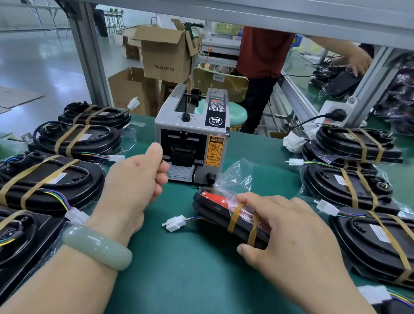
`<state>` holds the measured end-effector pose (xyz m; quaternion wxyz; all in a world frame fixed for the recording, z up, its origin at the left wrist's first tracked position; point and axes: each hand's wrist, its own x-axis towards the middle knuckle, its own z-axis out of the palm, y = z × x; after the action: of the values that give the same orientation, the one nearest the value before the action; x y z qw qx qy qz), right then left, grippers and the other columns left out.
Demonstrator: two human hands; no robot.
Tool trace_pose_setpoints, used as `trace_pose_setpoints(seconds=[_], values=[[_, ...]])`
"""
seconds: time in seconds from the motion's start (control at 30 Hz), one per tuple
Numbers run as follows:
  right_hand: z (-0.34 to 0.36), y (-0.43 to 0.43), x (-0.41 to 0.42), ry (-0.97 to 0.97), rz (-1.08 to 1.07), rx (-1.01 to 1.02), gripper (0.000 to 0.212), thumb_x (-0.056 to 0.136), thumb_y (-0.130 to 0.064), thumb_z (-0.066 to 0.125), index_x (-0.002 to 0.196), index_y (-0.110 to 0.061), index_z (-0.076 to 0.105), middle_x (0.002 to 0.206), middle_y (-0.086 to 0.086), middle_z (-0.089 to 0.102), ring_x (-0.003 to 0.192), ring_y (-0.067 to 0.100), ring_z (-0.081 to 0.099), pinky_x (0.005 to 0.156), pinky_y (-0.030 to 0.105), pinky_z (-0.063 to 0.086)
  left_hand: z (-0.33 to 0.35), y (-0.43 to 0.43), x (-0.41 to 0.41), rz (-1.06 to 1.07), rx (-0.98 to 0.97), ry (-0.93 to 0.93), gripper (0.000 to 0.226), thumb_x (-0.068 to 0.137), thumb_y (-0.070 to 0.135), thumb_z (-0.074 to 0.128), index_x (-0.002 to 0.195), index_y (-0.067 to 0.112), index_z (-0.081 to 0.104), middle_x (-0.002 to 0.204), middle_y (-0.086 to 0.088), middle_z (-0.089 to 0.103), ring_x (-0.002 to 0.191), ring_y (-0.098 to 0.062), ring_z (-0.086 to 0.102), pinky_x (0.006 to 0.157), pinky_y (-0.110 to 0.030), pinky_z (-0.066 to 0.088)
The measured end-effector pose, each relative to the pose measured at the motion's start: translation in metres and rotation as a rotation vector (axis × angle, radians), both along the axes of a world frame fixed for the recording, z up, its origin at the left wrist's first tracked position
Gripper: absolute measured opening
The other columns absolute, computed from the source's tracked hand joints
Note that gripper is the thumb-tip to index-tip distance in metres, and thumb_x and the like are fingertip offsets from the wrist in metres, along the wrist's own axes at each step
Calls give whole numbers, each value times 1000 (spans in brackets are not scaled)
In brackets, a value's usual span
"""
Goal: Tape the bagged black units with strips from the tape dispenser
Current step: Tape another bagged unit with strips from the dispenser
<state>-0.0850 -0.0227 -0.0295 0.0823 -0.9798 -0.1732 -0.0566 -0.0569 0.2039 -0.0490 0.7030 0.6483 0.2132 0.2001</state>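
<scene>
Gripping one bagged unit (pixel 208 208) with the right hand (pixel 295 234), fingers over its top, thumb under its near edge. Tilted on edge on the green mat (pixel 195 287), mid-table, just in front of the dispenser (pixel 192 137). Two tan tape bands (pixel 234 217) round it already, loose bag mouth sticking up behind, one white connector (pixel 174 223) trailing to its left on the mat. Wearing one pale green bangle (pixel 97 247) on the left wrist. Reaching with the left hand (pixel 133 184) to the dispenser's outlet, fingers curled, thumb up beside the slot (impossible to tell whether pinching a strip). Lying flat along the left edge: four more units (pixel 43 180), two bands each. Along the right: at least four (pixel 347 186), the farthest apparently stacked on another, banded the same. Beyond the table: one green stool (pixel 236 114), three cardboard boxes (pixel 165 53), one person (pixel 262 52) in a red shirt with a hand on another black unit.
</scene>
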Motion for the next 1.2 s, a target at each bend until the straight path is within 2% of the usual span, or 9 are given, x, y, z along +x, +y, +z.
trace_pose_setpoints(seconds=[0.1, 0.2, 0.33, 0.4, 0.53, 0.7, 0.83, 0.93, 1.2], values=[[1, 0, 0, 12, 3, 1, 75, 59, -56, 71, 125, -55, 36, 102, -27, 56, 82, 7, 34, 64, 24, 31, -5, 5, 5, 29, 204, 0, 4, 86, 16, 66, 82, 18, 66, 61, 7, 62, 49, -3, 53, 46, -13, 42], [1, 0, 0, 15, 8, -3, 75, 60, -57, 71, 126, -55, 36, 102, -27, 56, 83, 7, 35, 65, 24, 32, -10, 12, 8, 39, 397, 49, 38, 83, -7, 56, 98, 28, 61, 91, 9, 65, 80, -2, 59, 53, -2, 41], [1, 0, -1, 7, 14, 9, 74, 59, -56, 74, 125, -54, 40, 100, -25, 58, 81, 8, 35, 65, 24, 31, -8, 17, 17, 155, 447, 88, 13, 90, 24, 58, 82, 19, 67, 52, 9, 66, 45, 0, 55, 49, -16, 43], [1, -1, 0, 4, 12, 5, 75, 59, -56, 74, 125, -53, 40, 100, -25, 58, 81, 9, 36, 65, 24, 32, -5, 20, 20, 150, 497, 178, 40, 88, 47, 53, 65, 18, 68, 48, 6, 61, 53, -13, 56, 57, -25, 41], [0, -1, -1, 3, 15, 8, 77, 58, -57, 74, 126, -54, 37, 99, -26, 58, 81, 8, 36, 65, 24, 35, 0, 22, 20, 73, 878, 252, 26, 85, 25, 62, 110, 31, 68, 125, -4, 58, 123, -30, 45, 103, -34, 33], [0, -2, 0, 1, 24, 4, 78, 58, -57, 75, 126, -54, 35, 101, -26, 58, 81, 8, 34, 65, 24, 35, 6, 23, 21, 221, 768, 146, 19, 88, 41, 61, 77, 25, 62, 66, 12, 64, 77, -21, 64, 75, -33, 46], [-1, -2, -1, -14, 19, 18, 77, 54, -54, 77, 122, -52, 41, 97, -25, 60, 77, 9, 36, 62, 24, 33, 8, 20, 18, 55, 746, 227, 53, 68, 79, 54, 78, 30, 70, 86, 16, 67, 86, -6, 59, 83, -32, 41], [-1, -2, -1, -15, 22, 9, 77, 54, -54, 77, 121, -53, 38, 96, -25, 60, 77, 9, 36, 61, 23, 31, 6, 23, 19, 50, 909, 205, 35, 85, 29, 63, 119, 23, 66, 121, -2, 66, 111, -21, 58, 98, -28, 38], [-1, -2, 0, -5, 24, 8, 79, 55, -56, 76, 122, -53, 36, 99, -27, 59, 79, 8, 36, 64, 23, 35, 9, 17, 19, 134, 934, 265, 25, 84, 48, 62, 74, 25, 67, 69, 13, 58, 78, -21, 55, 69, -29, 38]])
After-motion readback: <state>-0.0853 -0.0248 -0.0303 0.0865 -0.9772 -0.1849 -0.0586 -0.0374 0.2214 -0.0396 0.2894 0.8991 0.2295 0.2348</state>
